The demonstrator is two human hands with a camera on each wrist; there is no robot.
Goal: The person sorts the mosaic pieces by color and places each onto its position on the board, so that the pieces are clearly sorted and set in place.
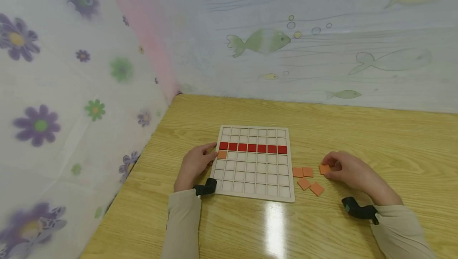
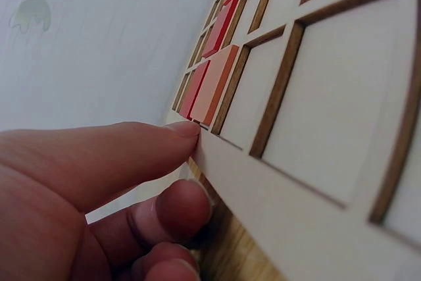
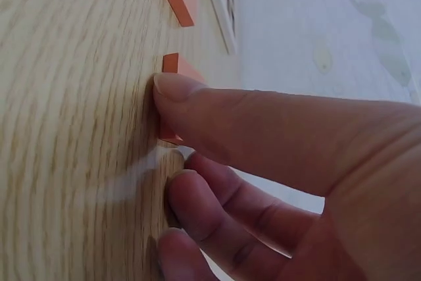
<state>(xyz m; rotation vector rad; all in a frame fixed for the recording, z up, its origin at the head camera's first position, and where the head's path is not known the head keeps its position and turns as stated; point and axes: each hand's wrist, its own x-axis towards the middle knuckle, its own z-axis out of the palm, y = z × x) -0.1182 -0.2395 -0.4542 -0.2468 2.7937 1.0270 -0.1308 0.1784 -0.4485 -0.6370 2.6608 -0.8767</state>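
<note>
Table (image 1: 322,132) looks like wood, or at least wood grain – glossy enough to throw a white glare on the near side; the grid board (image 1: 251,167) is pale, smooth, mostly matt wood, with darker brown cell edges (image 2: 277,90); red tiles (image 1: 252,147) and orange tiles (image 1: 307,172) look smooth and matt – wood or plastic, can't tell; left sleeve (image 1: 182,221) and right sleeve (image 1: 400,231) are matt cloth; the wrist gadgets (image 1: 359,211) look like dark plastic; far wall (image 1: 322,72) seems smooth, painted or printed.
</note>
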